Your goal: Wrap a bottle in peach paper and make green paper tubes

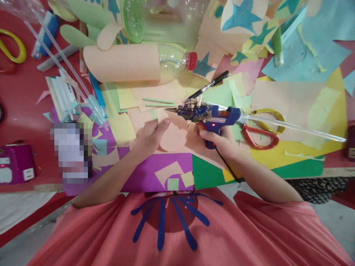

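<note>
My right hand (pixel 215 138) is wrapped around the handle of a blue glue gun (pixel 217 120), whose small light glows red. A clear glue stick (pixel 302 127) juts from its back, and its nozzle points left, over a peach paper piece with a rounded lower end (pixel 173 138). Dark and pale scraps cling to the gun's front. My left hand (pixel 154 133) pinches the left edge of that paper piece between thumb and fingers. Just beyond the nozzle lie two thin green paper sticks (pixel 158 102). A black pen (pixel 208 85) rests behind the gun.
Past my hands lies a peach-wrapped plastic bottle (pixel 122 62) with a red cap. Red-and-yellow scissors (pixel 262 129) lie to the right. Paper with blue stars (pixel 241 16) covers the back. A blurred-out rectangular object (pixel 70 151) and a purple box (pixel 16 164) sit left.
</note>
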### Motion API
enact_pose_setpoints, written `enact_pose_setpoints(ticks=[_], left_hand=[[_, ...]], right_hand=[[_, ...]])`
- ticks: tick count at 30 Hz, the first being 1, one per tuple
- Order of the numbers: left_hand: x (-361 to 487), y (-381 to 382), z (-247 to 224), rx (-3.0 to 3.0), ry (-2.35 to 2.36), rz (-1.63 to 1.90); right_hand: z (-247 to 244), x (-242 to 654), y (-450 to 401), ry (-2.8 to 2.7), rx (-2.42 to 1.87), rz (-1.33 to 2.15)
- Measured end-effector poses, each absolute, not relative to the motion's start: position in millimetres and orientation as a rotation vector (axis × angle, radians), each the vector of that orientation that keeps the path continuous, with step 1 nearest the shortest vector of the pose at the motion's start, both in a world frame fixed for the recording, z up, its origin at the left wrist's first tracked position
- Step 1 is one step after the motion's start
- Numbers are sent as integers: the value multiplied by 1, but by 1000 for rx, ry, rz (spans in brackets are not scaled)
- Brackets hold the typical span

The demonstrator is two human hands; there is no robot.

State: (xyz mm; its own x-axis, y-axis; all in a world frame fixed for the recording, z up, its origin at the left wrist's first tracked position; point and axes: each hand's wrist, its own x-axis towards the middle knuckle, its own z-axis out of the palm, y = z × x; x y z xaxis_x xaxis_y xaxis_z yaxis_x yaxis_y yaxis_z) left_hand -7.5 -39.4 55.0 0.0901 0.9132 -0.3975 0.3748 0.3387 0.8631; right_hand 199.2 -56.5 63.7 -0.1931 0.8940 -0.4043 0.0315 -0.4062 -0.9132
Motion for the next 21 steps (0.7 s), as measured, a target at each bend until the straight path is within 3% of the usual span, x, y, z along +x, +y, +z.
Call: enact_pose_setpoints(ticks=[21], left_hand=[[-10,-36,58,1209,1544,778]], right_hand=[[62,204,-56,-1061,-1447,1568]])
